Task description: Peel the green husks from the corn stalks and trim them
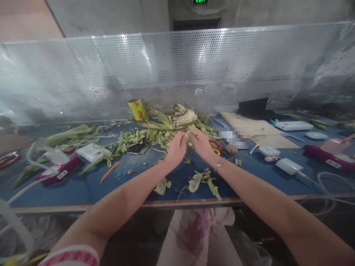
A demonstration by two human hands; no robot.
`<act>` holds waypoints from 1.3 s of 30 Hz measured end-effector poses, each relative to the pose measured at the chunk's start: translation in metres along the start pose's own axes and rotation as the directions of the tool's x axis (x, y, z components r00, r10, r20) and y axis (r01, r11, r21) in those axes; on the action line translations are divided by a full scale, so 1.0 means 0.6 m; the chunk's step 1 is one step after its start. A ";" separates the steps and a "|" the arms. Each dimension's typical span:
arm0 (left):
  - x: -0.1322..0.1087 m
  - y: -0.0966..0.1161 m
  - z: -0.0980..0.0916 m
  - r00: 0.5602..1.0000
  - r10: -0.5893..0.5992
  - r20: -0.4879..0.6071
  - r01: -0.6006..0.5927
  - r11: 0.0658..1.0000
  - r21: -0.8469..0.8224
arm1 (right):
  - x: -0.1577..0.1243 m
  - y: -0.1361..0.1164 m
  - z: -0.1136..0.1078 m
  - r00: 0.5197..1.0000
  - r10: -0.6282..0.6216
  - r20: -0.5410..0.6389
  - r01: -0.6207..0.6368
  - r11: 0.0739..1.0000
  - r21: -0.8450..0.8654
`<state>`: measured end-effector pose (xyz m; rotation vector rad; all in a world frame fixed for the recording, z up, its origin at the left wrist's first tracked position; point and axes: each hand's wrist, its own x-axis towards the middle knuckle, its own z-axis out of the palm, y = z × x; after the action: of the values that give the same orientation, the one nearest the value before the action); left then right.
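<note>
Head view: left hand (176, 147) and right hand (202, 145) meet fingertip to fingertip at frame center. Both are pinched shut on a thin leaf strip (188, 135) that is too small to make out well. The strip sits just above the near edge of the leaf pile (146, 135), in the middle of the blue surface (249, 181).

Risks, as I judge them:
- The strip could tear or slip, since the pinch is tiny and the leaf looks limp.
- The bracelet (220, 163) on the right wrist could snag loose fibres.
- The scraps (202, 181) lie near the front edge, below the wrists, so a forearm sweep could push them off.
- A dark phone (135, 149) is half buried under leaves left of the hands and could get dragged or scratched.
- The red ring (215, 145), just right of the right hand, could get knocked.
- The white charger (288, 166) and its cable at right are well apart from the hands, so the risk there is low.
</note>
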<state>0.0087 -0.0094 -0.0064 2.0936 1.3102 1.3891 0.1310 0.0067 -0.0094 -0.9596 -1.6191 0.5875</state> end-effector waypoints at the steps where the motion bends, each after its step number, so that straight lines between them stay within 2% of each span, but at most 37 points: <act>1: 0.001 -0.003 -0.001 0.999 -0.038 0.002 0.038 0.998 -0.058 | 0.000 -0.001 -0.004 1.000 -0.015 0.019 0.015 1.000 -0.001; 4: 0.007 -0.017 -0.004 0.990 -0.078 0.118 0.107 0.957 -0.270 | 0.002 0.005 -0.018 0.997 -0.004 0.076 0.004 1.000 0.002; 6: 0.013 -0.029 -0.006 0.974 -0.018 0.225 0.108 0.913 -0.394 | 0.004 0.012 -0.025 0.997 0.016 0.072 -0.017 1.000 0.009; 8: 0.018 -0.040 -0.007 0.965 0.021 0.262 0.111 0.870 -0.480 | 0.007 0.018 -0.029 0.996 0.033 0.078 -0.036 0.998 0.044; 12: 0.022 -0.052 -0.004 0.949 0.053 0.312 0.117 0.858 -0.500 | 0.006 0.016 -0.031 0.984 0.093 0.149 -0.106 0.991 0.076; 16: 0.018 -0.048 0.001 0.884 0.142 0.445 0.057 0.912 -0.405 | 0.004 0.010 -0.033 0.983 0.050 0.178 -0.064 0.995 0.072; 18: 0.017 -0.042 0.002 0.888 0.168 0.429 -0.015 0.942 -0.337 | 0.004 0.011 -0.034 0.980 0.030 0.198 -0.047 0.995 0.083; 20: 0.016 -0.037 0.001 0.911 0.177 0.371 -0.073 0.958 -0.277 | 0.006 0.013 -0.034 0.979 0.059 0.195 -0.087 0.986 0.143; 24: 0.018 -0.033 -0.006 0.965 0.132 0.227 -0.076 0.967 -0.242 | 0.011 0.017 -0.034 0.977 0.175 0.123 -0.211 0.890 0.405; 26: 0.020 -0.036 -0.009 0.984 0.089 0.153 -0.054 0.974 -0.220 | 0.011 0.018 -0.033 0.971 0.205 0.122 -0.238 0.850 0.469; 29: 0.025 -0.046 -0.010 0.996 0.057 0.070 -0.039 0.972 -0.233 | 0.007 0.017 -0.031 0.966 0.137 0.217 -0.211 0.906 0.368; 31: 0.029 -0.053 -0.008 0.997 0.069 0.033 -0.058 0.963 -0.262 | 0.002 0.012 -0.029 0.961 0.056 0.270 -0.117 0.969 0.216; 33: 0.030 -0.057 -0.006 0.998 0.059 0.021 -0.051 0.955 -0.293 | -0.002 0.004 -0.027 0.968 -0.008 0.251 -0.004 0.999 0.048; 36: 0.028 -0.056 -0.004 0.997 -0.013 0.070 0.037 0.937 -0.347 | -0.005 -0.006 -0.027 0.975 -0.084 0.206 0.111 0.986 -0.124; 39: 0.025 -0.048 -0.005 0.980 -0.078 0.183 0.153 0.884 -0.442 | -0.002 -0.005 -0.029 0.977 -0.097 0.190 0.132 0.974 -0.185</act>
<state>-0.0071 0.0176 -0.0156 1.7376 0.9182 1.2936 0.1471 0.0019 -0.0030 -0.9705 -1.9090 0.4496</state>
